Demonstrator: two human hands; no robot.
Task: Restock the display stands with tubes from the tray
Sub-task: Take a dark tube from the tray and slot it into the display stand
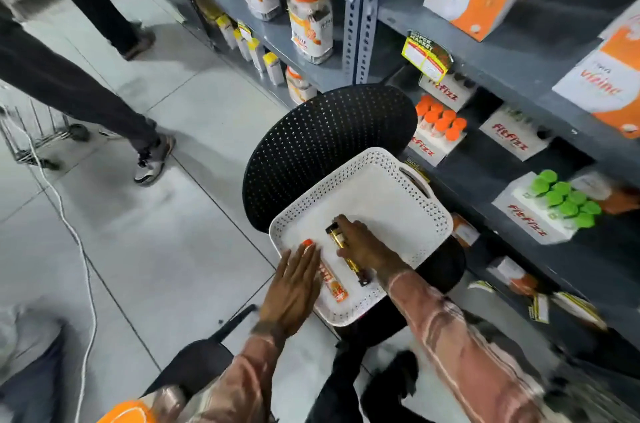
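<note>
tubes (333, 280) lie in our tray (381, 187); left hand (294, 287) flat, open, right hand (363, 244) pinching the dark tube (341, 239); it may slip.

- A white perforated tray (398, 180) rests on a black chair's seat (446, 260).
- Inside the tray lie an orange-capped tube (330, 279) and a dark tube (346, 254).
</note>
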